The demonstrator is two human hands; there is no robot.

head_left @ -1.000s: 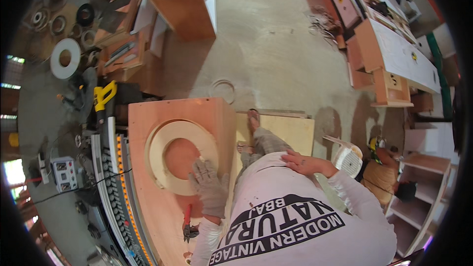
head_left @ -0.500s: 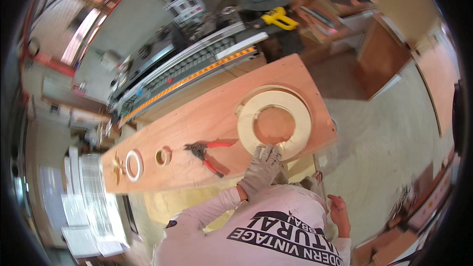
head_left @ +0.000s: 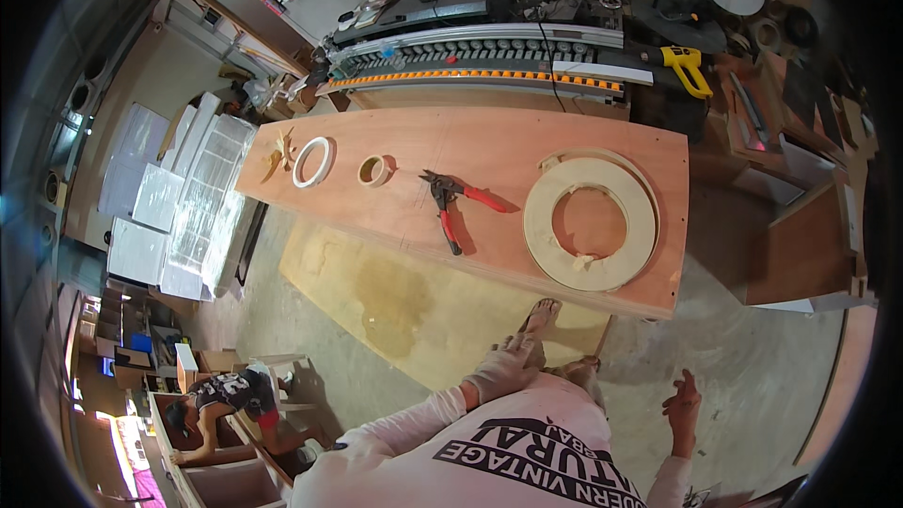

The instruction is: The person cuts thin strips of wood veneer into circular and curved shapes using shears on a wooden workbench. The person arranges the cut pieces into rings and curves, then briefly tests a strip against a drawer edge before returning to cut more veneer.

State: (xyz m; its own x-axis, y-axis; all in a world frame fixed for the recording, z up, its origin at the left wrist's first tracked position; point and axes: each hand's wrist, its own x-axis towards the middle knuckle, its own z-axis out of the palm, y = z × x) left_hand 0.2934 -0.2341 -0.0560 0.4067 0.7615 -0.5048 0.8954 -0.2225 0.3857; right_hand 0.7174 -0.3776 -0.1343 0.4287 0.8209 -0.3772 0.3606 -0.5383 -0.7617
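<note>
My left hand (head_left: 505,367), in a grey glove, hangs off the near side of the board, in front of my leg. Its fingers are stretched out and hold nothing. Bare and apart from the work, my right hand (head_left: 683,403) is held out over the floor at the right with loosely spread fingers. A wide roll of cream edging strip (head_left: 544,254) lies flat at the right part of the wooden board (head_left: 451,136). Left of it rest red-handled pliers (head_left: 450,199), a small tape roll (head_left: 372,170), a white ring-shaped roll (head_left: 299,169) and curled scraps (head_left: 279,152).
Behind the board stands a long machine with rollers (head_left: 489,52) and an orange strip. A yellow heat gun (head_left: 687,69) lies at its right end. Wrapped panels (head_left: 202,198) are stacked at left. Another person (head_left: 221,409) bends over a wooden cabinet (head_left: 230,480) at the lower left.
My left hand has left the near edge of the roll and drawn back toward my body. My view has turned, bringing the other person into sight at the lower left.
</note>
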